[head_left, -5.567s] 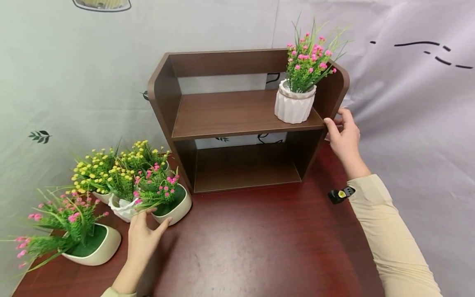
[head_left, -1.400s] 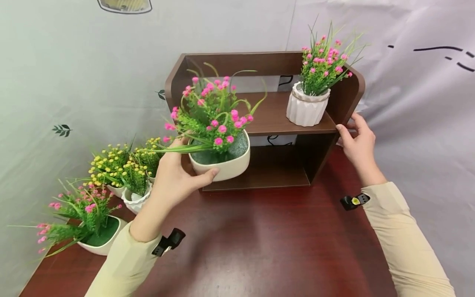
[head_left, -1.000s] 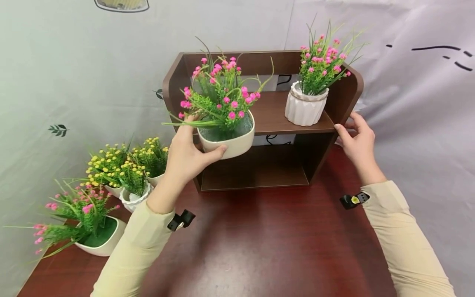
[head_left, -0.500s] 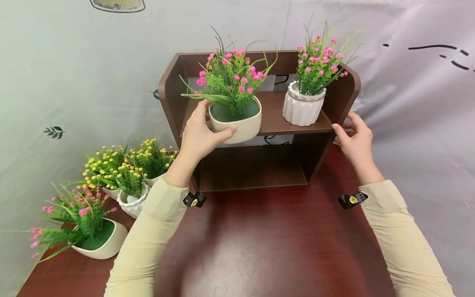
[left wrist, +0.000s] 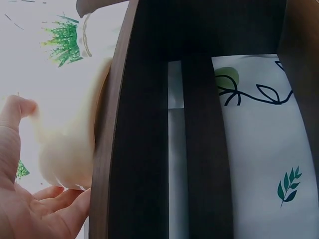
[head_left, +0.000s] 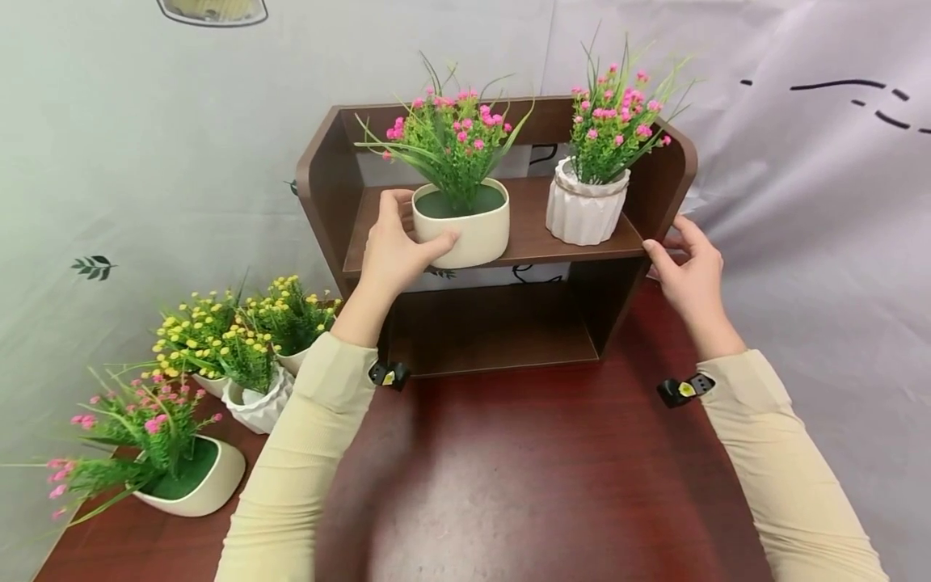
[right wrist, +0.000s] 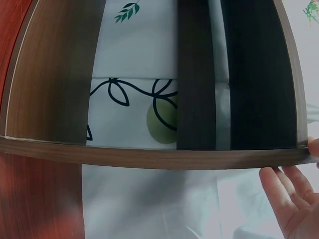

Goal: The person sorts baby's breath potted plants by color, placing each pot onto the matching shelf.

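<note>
My left hand [head_left: 396,250] grips a cream oval flowerpot [head_left: 476,234] of pink flowers, thumb across its front and fingers at its left side. The pot is at the front of the upper board of a brown two-tier shelf [head_left: 502,331]. In the left wrist view the pot [left wrist: 70,144] appears against the board's edge; whether its full weight rests there I cannot tell. My right hand [head_left: 691,275] holds the shelf's right side panel, thumb in front, fingers behind. In the right wrist view that hand [right wrist: 294,204] touches the panel's edge [right wrist: 174,158].
A white ribbed pot [head_left: 585,214] with pink flowers stands at the upper board's right end. Left on the red-brown table [head_left: 509,469] are another cream pot [head_left: 211,485] with pink flowers, a white ruffled pot [head_left: 258,408] and other yellow-flowered plants [head_left: 192,331]. Patterned cloth hangs behind.
My left hand has taken the cream flowerpot from the table at left, lifted it up and right, and lowered it at the upper board. My right hand has kept its hold on the shelf.
</note>
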`<state>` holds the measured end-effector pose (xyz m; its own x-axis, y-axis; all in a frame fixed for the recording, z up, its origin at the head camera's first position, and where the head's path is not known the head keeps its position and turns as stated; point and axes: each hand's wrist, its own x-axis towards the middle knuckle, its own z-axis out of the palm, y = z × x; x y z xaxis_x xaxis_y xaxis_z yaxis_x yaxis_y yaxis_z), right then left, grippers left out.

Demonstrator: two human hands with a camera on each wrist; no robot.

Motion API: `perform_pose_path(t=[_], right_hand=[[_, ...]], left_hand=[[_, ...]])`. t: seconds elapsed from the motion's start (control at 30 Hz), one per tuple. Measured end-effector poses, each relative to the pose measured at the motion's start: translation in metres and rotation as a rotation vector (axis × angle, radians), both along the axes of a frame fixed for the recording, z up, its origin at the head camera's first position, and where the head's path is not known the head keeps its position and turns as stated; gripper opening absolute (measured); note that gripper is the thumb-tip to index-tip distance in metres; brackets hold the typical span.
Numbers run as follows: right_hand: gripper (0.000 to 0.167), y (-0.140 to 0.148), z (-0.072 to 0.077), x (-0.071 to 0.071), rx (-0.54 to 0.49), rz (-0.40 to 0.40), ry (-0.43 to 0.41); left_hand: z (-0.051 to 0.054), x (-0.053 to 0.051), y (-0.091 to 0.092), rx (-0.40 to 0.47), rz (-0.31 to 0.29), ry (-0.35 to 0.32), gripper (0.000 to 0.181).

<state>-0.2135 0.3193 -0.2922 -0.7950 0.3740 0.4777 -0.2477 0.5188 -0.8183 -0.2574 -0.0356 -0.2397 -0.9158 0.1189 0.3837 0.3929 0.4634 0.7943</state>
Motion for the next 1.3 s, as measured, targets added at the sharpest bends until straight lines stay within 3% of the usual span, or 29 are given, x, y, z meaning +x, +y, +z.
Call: perform_pose_path(t=[0.17,0.83,1.3], right_hand=[[0.042,-0.001,0.000,-0.001,-0.004,-0.001,0.007],[0.040,-0.003,0.001,0.001,-0.013,0.005,0.035],[0.040,-0.001,-0.002,-0.002,-0.019,0.004,0.051]], left_hand=[[0.001,-0.005,0.004,0.042,-0.038,0.002,0.069],[0.008,-0.029,0.028,0.012,-0.082,-0.065,0.071],[0.002,-0.029,0.036,-0.038,-0.126,-0.037,0.087]])
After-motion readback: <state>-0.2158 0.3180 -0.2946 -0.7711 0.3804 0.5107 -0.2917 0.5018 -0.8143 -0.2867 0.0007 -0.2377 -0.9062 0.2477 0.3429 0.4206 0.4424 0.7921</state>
